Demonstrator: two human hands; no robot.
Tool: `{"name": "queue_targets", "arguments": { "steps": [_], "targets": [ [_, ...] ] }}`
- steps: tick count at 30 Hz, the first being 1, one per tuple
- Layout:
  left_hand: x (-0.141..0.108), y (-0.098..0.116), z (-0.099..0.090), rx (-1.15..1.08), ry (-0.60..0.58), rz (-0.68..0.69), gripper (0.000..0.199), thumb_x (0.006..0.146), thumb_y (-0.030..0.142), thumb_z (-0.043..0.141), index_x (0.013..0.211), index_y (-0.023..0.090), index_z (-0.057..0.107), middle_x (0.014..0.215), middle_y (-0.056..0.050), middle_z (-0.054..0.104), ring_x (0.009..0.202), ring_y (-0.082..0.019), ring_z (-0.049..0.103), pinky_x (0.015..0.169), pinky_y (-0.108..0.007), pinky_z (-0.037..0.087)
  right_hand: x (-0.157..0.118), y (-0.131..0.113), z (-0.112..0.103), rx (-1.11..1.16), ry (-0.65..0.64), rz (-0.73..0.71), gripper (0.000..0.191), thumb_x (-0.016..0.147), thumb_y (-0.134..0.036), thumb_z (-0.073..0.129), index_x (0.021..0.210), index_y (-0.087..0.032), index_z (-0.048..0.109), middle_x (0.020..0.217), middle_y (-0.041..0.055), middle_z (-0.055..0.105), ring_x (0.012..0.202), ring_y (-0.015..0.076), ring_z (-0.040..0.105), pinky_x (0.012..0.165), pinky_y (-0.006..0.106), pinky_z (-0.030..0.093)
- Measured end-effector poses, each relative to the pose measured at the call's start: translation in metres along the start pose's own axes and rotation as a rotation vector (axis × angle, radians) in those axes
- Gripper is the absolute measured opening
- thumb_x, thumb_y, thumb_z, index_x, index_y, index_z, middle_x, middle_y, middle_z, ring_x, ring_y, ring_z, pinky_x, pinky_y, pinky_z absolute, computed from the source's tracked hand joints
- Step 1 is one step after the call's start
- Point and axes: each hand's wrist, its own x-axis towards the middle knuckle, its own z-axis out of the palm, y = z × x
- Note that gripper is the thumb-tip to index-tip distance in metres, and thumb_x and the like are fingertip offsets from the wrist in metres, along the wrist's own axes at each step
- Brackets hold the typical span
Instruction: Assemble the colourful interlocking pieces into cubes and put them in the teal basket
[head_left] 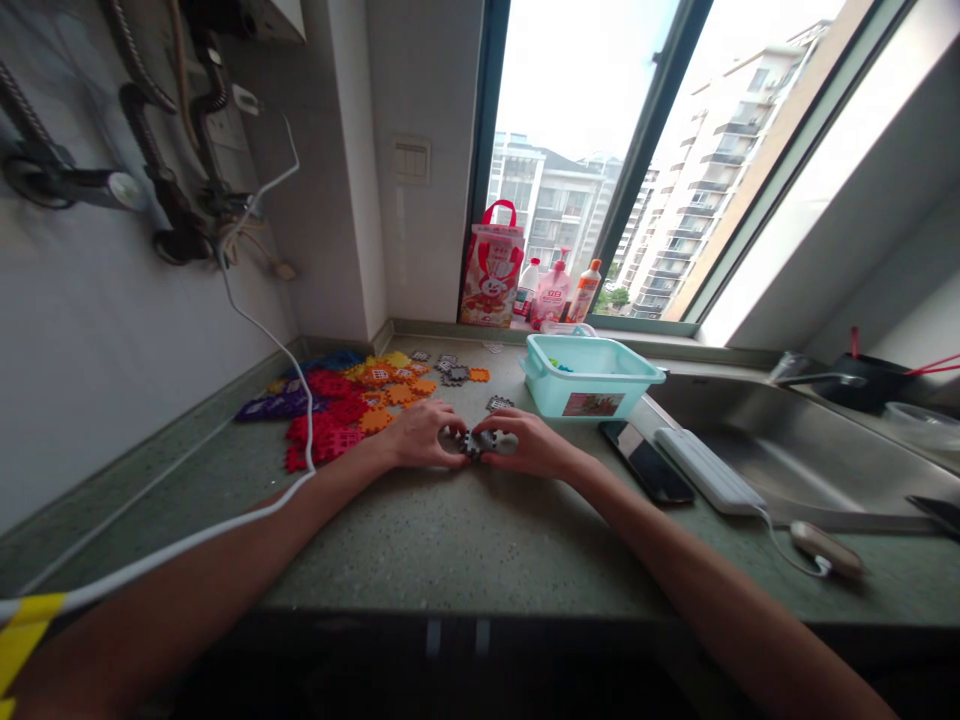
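Between both hands, low over the counter, is a small grey notched piece [478, 443]. My left hand [426, 435] grips its left side, thumb below and fingers curled above. On the other side my right hand [523, 443] pinches it in the same way. Just beyond the hands lies another grey piece [499, 403]. More grey pieces [454, 374] and a single orange piece [479, 375] are farther back. To the left spreads a pile of notched pieces: orange [405, 392], red [334, 400], purple [274, 407], with some yellow and blue ones.
A light teal basket [592, 400] stands right of the hands. Nearby are a black phone [646, 462], a white power strip [709, 470] and the sink [795, 450]. A white cable [309, 420] crosses over my left forearm. Bottles [555, 290] line the windowsill.
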Motion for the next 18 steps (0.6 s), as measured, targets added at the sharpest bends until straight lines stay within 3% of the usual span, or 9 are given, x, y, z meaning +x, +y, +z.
{"name": "queue_targets", "arguments": {
  "steps": [4,7,18],
  "targets": [
    [0.0000,-0.0008,0.0009,0.005,0.006,0.003,0.037,0.077,0.052,0.082,0.101,0.024,0.080,0.095,-0.005,0.072,0.093,-0.025,0.066,0.083,-0.033,0.048,-0.0033,0.0020,-0.0053,-0.037,-0.005,0.037,0.057,0.080,-0.035,0.085,0.133,-0.024,0.067,0.119,0.0106,0.070,0.105,0.0253,0.069,0.096,0.039,0.054],
    [-0.0001,-0.0014,0.0015,0.000,0.011,0.002,0.037,0.076,0.052,0.082,0.099,0.023,0.079,0.097,-0.006,0.073,0.093,-0.025,0.066,0.084,-0.034,0.048,-0.0054,0.0054,-0.0061,-0.040,-0.045,0.101,0.068,0.077,-0.032,0.086,0.140,-0.023,0.062,0.113,0.0090,0.073,0.100,0.0247,0.071,0.092,0.038,0.055],
    [-0.0001,0.0006,0.0007,-0.010,0.013,-0.005,0.037,0.075,0.049,0.084,0.098,0.020,0.078,0.096,-0.005,0.073,0.092,-0.023,0.066,0.082,-0.031,0.048,-0.0033,0.0101,-0.0031,0.016,-0.071,0.130,0.064,0.078,-0.028,0.081,0.139,-0.023,0.062,0.107,0.0073,0.076,0.095,0.0236,0.072,0.087,0.034,0.054]
  ]
}}
